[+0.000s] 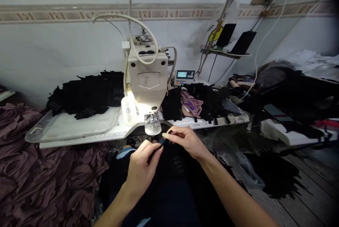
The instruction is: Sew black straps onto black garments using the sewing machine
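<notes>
Just in front of the sewing machine [148,78], my left hand [144,165] pinches the edge of a black fabric piece [173,159] between thumb and fingers. My right hand [186,142] is close beside it, its thumb and fingers closed on the same black fabric near a narrow strip. The fabric hangs down over my lap, with small light dots on its right part. Both hands are below the clear guard [153,124] at the needle area, apart from it. The lap and the fabric's lower edge blend together in the dark.
Black pieces [87,94] lie on a clear tray [66,124] at left. More black fabric and a mauve bundle [191,102] sit right of the machine, by a control panel [184,75]. Mauve cloth [47,174] heaps at lower left. Thread cones [243,42] stand upper right.
</notes>
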A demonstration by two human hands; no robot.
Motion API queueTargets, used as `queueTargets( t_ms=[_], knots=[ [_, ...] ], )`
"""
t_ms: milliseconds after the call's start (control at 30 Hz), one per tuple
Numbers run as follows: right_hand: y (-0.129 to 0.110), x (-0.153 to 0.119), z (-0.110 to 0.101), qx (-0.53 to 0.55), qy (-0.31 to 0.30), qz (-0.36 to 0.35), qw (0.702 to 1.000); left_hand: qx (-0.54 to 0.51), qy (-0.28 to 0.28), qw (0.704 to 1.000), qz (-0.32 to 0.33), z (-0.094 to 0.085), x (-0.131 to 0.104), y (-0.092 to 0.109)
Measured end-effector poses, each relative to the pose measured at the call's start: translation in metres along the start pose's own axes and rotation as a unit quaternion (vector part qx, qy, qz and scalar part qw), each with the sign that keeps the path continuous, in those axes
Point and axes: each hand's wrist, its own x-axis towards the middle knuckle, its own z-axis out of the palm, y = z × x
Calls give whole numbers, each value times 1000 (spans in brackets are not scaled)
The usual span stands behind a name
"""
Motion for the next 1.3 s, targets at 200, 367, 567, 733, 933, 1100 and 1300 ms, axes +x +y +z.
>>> queueTargets(
  t_ms=[200,367,567,733,933,1100,1300],
  knots=[
    [19,36,23,79,138,-9,987,278,-54,931,231,-14,21,-18],
    [31,45,34,206,173,81,960,378,-26,900,213,0,18,-23],
    [47,34,44,180,187,56,964,445,7,888,117,24,13,-15],
    [84,-3,35,43,81,18,996,353,8,927,124,18,13,-25],
    [125,-45,-15,-9,-12,141,990,84,6,991,104,-18,10,-48],
    [119,-52,-63,27,-2,202,979,-10,12,999,-33,-33,-1,-68],
    [96,-39,-96,-19,-34,163,986,-52,-70,987,-134,-37,-14,-97]
  ],
)
